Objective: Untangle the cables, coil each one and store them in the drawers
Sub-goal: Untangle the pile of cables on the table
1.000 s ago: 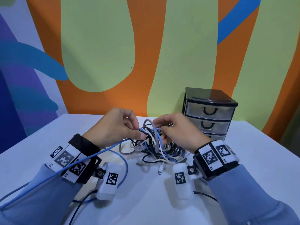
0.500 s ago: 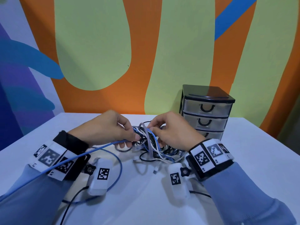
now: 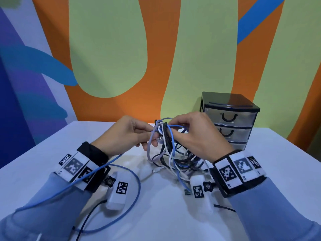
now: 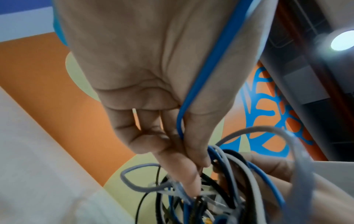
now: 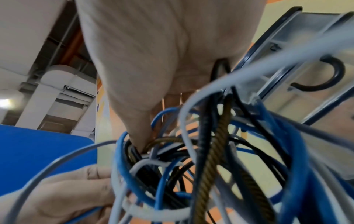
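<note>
Both hands pinch one cable tangle (image 3: pixel 171 146) above the table (image 3: pixel 165 220): left hand (image 3: pixel 125 134) and right hand (image 3: pixel 196 136) grip its top. One three-drawer unit (image 3: pixel 229 119) stands behind.

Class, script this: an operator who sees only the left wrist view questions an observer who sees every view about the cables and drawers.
Operator: Any drawer open?
Observer: No. The head view shows the drawer unit behind the right hand, with both handled drawers closed.
Operator: Where does the blue cable lead?
Observer: In the head view the blue cable lies in a wide loop on the table, nearer the person than the left hand.
</note>
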The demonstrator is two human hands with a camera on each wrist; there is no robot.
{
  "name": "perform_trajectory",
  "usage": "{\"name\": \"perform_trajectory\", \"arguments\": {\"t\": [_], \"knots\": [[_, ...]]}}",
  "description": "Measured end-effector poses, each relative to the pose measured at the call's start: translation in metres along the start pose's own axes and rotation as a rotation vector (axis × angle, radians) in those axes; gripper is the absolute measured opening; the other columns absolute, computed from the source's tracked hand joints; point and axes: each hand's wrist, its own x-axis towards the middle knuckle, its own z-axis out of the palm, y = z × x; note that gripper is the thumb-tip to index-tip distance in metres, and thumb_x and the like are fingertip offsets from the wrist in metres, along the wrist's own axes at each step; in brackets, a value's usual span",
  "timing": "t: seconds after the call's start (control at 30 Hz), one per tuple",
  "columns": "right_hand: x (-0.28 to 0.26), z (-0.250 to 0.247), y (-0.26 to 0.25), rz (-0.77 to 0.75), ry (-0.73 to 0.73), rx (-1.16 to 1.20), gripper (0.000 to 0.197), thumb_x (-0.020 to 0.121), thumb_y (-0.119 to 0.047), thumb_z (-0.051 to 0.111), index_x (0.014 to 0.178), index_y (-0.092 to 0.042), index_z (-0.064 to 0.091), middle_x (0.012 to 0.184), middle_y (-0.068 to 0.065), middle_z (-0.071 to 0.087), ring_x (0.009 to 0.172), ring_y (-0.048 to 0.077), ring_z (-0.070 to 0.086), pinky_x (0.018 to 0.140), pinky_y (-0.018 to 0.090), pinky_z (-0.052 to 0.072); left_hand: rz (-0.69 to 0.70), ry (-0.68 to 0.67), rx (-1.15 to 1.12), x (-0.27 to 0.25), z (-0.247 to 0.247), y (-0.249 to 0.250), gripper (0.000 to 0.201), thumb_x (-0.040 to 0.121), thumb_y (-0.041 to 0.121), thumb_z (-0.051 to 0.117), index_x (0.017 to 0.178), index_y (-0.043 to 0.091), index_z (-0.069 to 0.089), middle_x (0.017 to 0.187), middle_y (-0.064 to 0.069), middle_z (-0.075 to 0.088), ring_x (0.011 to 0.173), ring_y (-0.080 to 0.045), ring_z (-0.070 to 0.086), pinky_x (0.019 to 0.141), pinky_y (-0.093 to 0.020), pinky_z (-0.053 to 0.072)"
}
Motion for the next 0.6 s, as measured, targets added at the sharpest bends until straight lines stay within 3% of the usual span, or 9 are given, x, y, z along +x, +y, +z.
{"name": "perform_trajectory", "arguments": {"t": [0.07,0.1,0.2,0.27,0.33,0.4,0.43,0.5,0.6], "knots": [[-0.002,0.0,-0.003,-0.031,-0.03,0.03,0.014,0.095,-0.037,0.072,0.091,-0.03,0.083,0.072,-0.023,0.069,0.072,-0.007,0.061,0.062,0.012,0.04,0.039,0.001,-0.013,-0.001,0.003,0.003,0.014,0.1,0.02,0.072,0.098,0.016,0.085,0.089,-0.009,0.082,0.064,-0.014,0.065,0.063,-0.026,0.044],[-0.002,0.0,-0.004,-0.039,-0.029,0.048,0.013,0.095,-0.034,0.072,0.092,-0.029,0.084,0.07,-0.023,0.067,0.07,-0.008,0.059,0.061,0.011,0.038,0.049,0.006,-0.021,-0.001,0.004,0.004,0.013,0.099,0.021,0.073,0.098,0.016,0.085,0.088,-0.009,0.082,0.063,-0.014,0.065,0.063,-0.027,0.044],[-0.001,0.002,-0.003,-0.054,0.013,0.153,0.012,0.097,-0.028,0.072,0.093,-0.027,0.083,0.066,-0.004,0.065,0.057,0.006,0.049,0.056,0.022,0.036,0.052,0.045,-0.053,0.0,0.005,0.006,0.015,0.1,0.021,0.072,0.099,0.011,0.084,0.086,-0.012,0.08,0.064,-0.016,0.063,0.067,-0.033,0.043],[0.002,0.005,-0.001,0.028,0.075,0.255,0.012,0.097,-0.03,0.071,0.092,-0.027,0.082,0.058,0.006,0.055,0.055,0.016,0.039,0.054,0.03,0.034,0.018,0.084,-0.162,0.002,0.007,0.008,0.02,0.102,0.024,0.069,0.099,0.009,0.082,0.087,-0.014,0.079,0.071,-0.023,0.062,0.07,-0.036,0.044],[0.004,0.011,0.0,0.113,0.164,0.302,0.017,0.098,-0.036,0.07,0.09,-0.024,0.079,0.056,-0.004,0.055,0.054,0.013,0.04,0.053,0.029,0.036,-0.104,0.121,-0.36,0.006,0.009,0.009,0.034,0.106,0.035,0.061,0.099,0.01,0.082,0.085,-0.014,0.076,0.073,-0.026,0.062,0.066,-0.033,0.048],[0.008,0.017,0.004,0.191,0.253,0.327,0.019,0.098,-0.038,0.067,0.091,-0.022,0.075,0.067,-0.002,0.069,0.055,0.016,0.052,0.055,0.031,0.043,-0.253,0.117,-0.603,0.009,0.008,0.008,0.045,0.108,0.042,0.054,0.106,0.006,0.079,0.084,-0.015,0.073,0.063,-0.02,0.062,0.059,-0.026,0.051],[0.009,0.019,0.008,0.245,0.288,0.35,0.018,0.099,-0.037,0.066,0.091,-0.022,0.072,0.068,0.001,0.069,0.053,0.019,0.05,0.053,0.032,0.041,-0.295,0.108,-0.664,0.009,0.007,0.007,0.041,0.109,0.037,0.054,0.109,0.003,0.076,0.083,-0.015,0.073,0.059,-0.017,0.061,0.056,-0.024,0.053],[0.012,0.023,0.016,0.374,0.364,0.413,0.015,0.1,-0.032,0.062,0.092,-0.021,0.068,0.062,0.001,0.06,0.048,0.02,0.041,0.052,0.031,0.034,-0.321,0.094,-0.568,0.009,0.008,0.003,0.023,0.107,0.02,0.058,0.108,0.002,0.072,0.078,-0.012,0.07,0.056,-0.013,0.059,0.053,-0.021,0.052],[0.011,0.021,0.022,0.485,0.416,0.4,0.019,0.102,-0.027,0.059,0.088,-0.018,0.068,0.058,-0.006,0.049,0.049,0.018,0.037,0.053,0.028,0.031,-0.243,0.063,-0.188,0.007,0.016,0.001,0.012,0.101,0.004,0.061,0.098,-0.004,0.07,0.075,-0.013,0.066,0.055,-0.017,0.051,0.051,-0.025,0.044]]}}
